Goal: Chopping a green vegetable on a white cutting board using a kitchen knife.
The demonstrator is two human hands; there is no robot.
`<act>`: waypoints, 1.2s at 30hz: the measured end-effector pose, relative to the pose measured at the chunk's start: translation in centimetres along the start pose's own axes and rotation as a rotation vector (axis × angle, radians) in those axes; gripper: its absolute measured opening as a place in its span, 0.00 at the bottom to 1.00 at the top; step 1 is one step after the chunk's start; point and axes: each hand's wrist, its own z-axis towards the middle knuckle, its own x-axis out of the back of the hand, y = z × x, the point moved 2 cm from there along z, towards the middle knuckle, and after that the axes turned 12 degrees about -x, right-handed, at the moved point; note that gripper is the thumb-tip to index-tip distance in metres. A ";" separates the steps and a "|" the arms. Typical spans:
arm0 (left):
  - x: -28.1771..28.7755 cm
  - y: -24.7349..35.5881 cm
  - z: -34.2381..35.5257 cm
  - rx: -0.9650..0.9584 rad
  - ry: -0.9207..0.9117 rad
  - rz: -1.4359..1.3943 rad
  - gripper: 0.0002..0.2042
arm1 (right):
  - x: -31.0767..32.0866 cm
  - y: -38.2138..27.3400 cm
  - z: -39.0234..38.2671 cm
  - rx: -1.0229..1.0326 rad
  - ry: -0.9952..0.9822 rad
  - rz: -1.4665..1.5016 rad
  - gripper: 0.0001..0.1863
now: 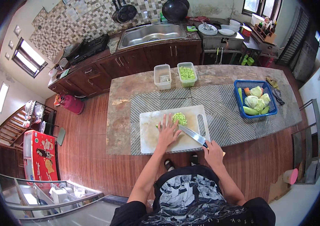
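A white cutting board (148, 137) lies on the table in front of me. My left hand (167, 132) rests on it with fingers spread, beside a small heap of chopped green vegetable (180, 119). A bit of green shows at the edge of that hand; what lies beneath the palm is hidden. In my right hand (214, 152) is the handle of a kitchen knife (192, 135). Its blade slants across the board, the tip close to the heap and to my left fingers.
Beyond the board stand a clear plastic container (163, 83) and another container (187, 81) with chopped greens. To the right, a blue basket (258, 115) holds cabbages and other vegetables, with a dark-handled tool (278, 97) beside it. A sink (152, 37) and counter line the far wall.
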 end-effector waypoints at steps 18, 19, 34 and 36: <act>0.4 4.7 -0.6 -0.068 -0.029 -0.132 0.36 | -0.4 -0.6 1.4 -0.197 -0.222 0.273 0.17; 0.3 4.0 -0.4 -0.049 -0.025 -0.118 0.36 | -0.3 -0.6 1.4 -0.195 -0.225 0.272 0.17; 1.3 2.4 -0.1 0.189 0.153 -0.174 0.16 | -0.2 1.3 1.2 -0.335 -0.352 0.507 0.15; 1.6 2.7 -0.1 0.163 0.138 -0.178 0.12 | -0.1 0.9 1.3 -0.385 -0.408 0.526 0.16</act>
